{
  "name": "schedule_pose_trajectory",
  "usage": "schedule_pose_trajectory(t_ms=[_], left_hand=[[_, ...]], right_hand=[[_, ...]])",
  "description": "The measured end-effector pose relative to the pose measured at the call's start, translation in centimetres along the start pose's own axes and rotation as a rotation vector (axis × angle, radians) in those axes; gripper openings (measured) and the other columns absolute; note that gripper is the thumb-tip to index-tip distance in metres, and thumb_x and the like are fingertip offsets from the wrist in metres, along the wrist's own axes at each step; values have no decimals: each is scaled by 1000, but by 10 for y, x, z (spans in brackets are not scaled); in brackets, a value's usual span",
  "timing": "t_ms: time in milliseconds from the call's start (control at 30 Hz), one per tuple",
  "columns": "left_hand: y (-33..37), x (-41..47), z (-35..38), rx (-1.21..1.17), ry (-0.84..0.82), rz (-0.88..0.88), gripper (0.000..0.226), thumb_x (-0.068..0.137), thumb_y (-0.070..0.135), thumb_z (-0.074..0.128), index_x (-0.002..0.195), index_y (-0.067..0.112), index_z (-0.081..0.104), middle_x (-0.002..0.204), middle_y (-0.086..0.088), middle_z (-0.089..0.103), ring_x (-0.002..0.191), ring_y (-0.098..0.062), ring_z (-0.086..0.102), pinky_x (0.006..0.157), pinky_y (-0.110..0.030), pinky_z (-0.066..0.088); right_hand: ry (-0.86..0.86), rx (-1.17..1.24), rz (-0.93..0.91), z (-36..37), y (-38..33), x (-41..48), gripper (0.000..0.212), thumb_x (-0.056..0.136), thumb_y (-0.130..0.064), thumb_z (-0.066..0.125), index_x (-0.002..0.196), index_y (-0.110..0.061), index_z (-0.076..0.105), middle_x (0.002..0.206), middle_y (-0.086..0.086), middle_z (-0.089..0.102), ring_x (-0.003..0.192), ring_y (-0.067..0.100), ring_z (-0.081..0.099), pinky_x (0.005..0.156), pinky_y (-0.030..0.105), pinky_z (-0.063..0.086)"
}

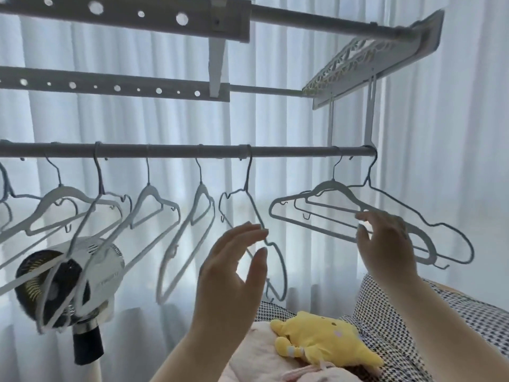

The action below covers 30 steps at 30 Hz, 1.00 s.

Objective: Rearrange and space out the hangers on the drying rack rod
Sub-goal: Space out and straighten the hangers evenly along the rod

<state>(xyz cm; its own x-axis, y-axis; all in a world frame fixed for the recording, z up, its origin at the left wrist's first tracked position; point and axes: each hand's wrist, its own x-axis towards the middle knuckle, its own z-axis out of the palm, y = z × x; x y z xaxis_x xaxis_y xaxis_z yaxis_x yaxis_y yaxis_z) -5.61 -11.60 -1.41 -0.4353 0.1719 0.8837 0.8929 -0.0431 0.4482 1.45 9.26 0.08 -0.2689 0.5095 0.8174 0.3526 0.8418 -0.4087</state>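
Two hands at the drying rack rod point(176, 150), empty hangers hung along it.

At least eight hangers are visible, spaced along the left and middle, with two close together at the right end. The right hand point(385, 241) pinches the lower bar of the white hanger point(316, 199) there, beside a thin wire hanger point(440, 227). The left hand point(231, 268) is spread open, fingertips just beside another wire hanger point(256, 210), contact unclear.

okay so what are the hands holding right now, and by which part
The right hand pinches the lower bar of the white hanger near its right end. The left hand is open, holding nothing, beside the thin wire hanger.
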Motion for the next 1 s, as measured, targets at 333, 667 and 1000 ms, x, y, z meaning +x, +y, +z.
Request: schedule_pose_trajectory(t_ms=[333, 667, 1000], left_hand=[[-2, -11, 86, 84, -67, -463, 65, 83, 22, 63, 138, 27, 28, 118, 19, 31, 106, -4, 45, 84, -16, 29], [-6, -19, 116, 7, -78, -625, 54, 88, 14, 53, 136, 28, 31, 80, 15, 62, 54, 3, 62, 56, 2, 40], [-5, -19, 107, -10, -125, -612, 50, 91, 21, 49, 138, 28, 30, 72, 16, 64, 42, 7, 57, 53, 0, 41]], right_hand=[[-327, -253, 154, -11, 87, 35, 41, 94, -23, 43, 133, -11, 39, 130, 10, 57, 123, 29, 47, 98, 35, 35], [-339, 16, 40, 12, 80, 32, 29, 96, -18, 39, 114, -6, 58, 101, 16, 70, 100, 34, 60, 69, 31, 38], [-362, -42, -113, 24, 39, 18, 31, 98, -22, 30, 121, -15, 51, 105, 9, 68, 97, 30, 59, 72, 29, 38]])
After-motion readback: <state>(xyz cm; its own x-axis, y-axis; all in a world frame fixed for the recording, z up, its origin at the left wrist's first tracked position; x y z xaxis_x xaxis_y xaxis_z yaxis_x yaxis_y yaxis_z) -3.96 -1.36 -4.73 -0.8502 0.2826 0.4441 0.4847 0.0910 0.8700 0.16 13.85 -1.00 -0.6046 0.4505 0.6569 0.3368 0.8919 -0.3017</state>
